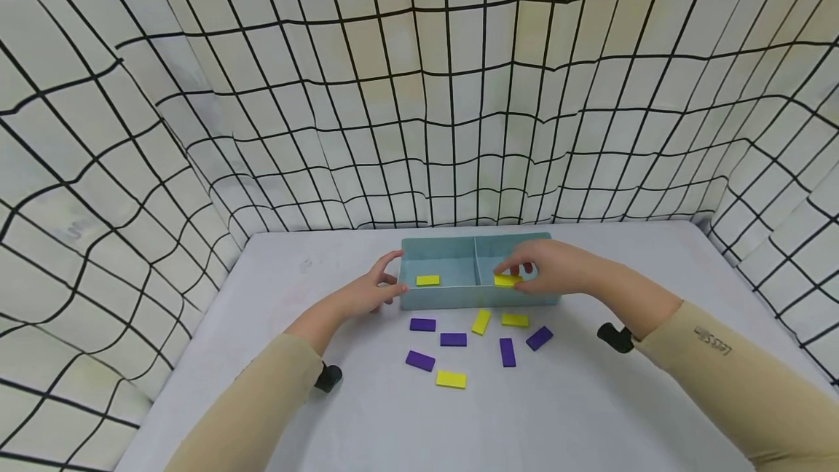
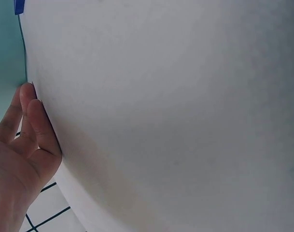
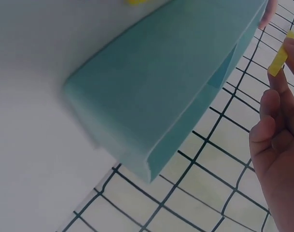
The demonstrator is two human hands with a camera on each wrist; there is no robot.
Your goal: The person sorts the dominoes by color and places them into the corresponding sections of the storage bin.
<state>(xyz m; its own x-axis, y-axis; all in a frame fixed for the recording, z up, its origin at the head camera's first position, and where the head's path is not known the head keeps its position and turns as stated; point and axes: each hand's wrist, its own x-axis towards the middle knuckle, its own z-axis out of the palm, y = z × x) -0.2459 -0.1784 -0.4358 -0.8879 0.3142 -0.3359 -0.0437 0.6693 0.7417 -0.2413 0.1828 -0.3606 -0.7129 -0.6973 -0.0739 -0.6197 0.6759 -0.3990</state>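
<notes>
Above the right compartment (image 1: 486, 261) of the teal tray (image 1: 481, 299), toward its front wall, my right hand (image 1: 556, 269) has the held yellow block (image 1: 506, 281) pinched between thumb and fingers, closed down to the width of that one piece. The relation that matters most, I judge, is the gap beneath it: the right-wrist view shows the block clear of the tray's rim and apart from it, with the opening below. Its long axis runs roughly side to side, much the same way as the tray's front wall, so I judge it needs little or no turning to lie along that wall. The divider (image 1: 477, 261) is just to the block's left.

My left hand (image 1: 367, 291) is at the tray's other end, well apart from the block, so the right is plainly the nearer. Its thumb and fingers are spread against the left end wall, touching the tray without any block in them.

In the left compartment (image 1: 452, 257) lies a second yellow block (image 1: 428, 280), also with its long axis side to side, near the front wall. On the worktop (image 1: 557, 414), in front of the tray on my side, three loose yellow blocks (image 1: 451, 380) and five purple blocks (image 1: 454, 339) lie scattered at various angles, none touching my fingers.
</notes>
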